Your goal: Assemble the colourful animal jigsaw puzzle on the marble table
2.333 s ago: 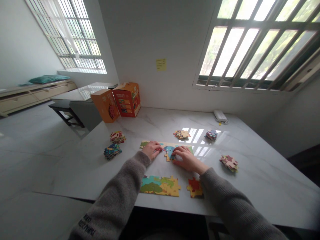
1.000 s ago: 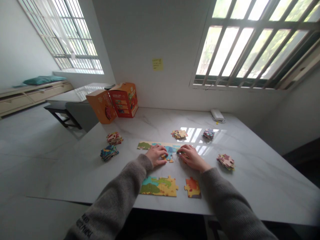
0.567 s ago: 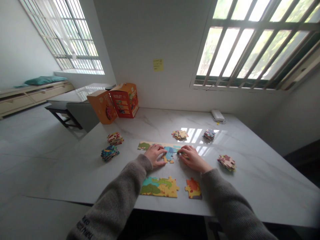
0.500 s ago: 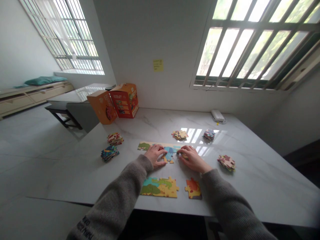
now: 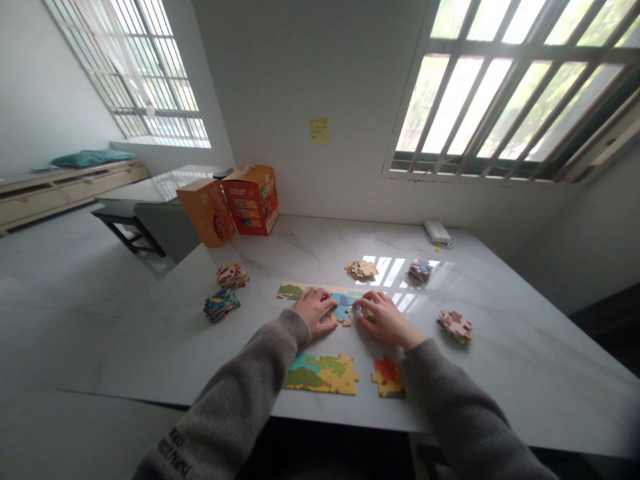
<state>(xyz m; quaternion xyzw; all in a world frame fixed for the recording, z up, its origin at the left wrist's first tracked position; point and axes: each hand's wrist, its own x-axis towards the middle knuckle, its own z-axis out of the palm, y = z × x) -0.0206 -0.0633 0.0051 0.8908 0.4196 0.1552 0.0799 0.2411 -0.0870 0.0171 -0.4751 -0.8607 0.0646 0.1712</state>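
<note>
The blue piece (image 5: 343,305) lies flat on the table (image 5: 160,340) between the person's two hands, its long axis running roughly from the far side towards the person. Its far end meets a strip (image 5: 287,291) of puzzle that runs crosswise; whether the two are locked together is too small to tell. From the left hand (image 5: 314,312), the piece lies just to the right of the fingertips, and this hand seems the nearer. Its thumb and forefinger stand moderately apart at the piece's left edge. The right hand (image 5: 383,319) is bent over the table on the piece's other side, fingers curled low; whether they pinch anything cannot be told, since the hand covers what lies beneath.

Both hands hide parts of the strip. Nearer the person lie a crocodile panel (image 5: 325,375) and, just right of it and apart, a red piece (image 5: 387,377), partly covered by the right sleeve (image 5: 435,373). Piles stand well clear of the hands: a blue pile (image 5: 221,305) and a red pile (image 5: 232,275) to the left, a yellow pile (image 5: 361,269) beyond, a purple pile (image 5: 419,270) and a pink pile (image 5: 455,327) to the right.
</note>
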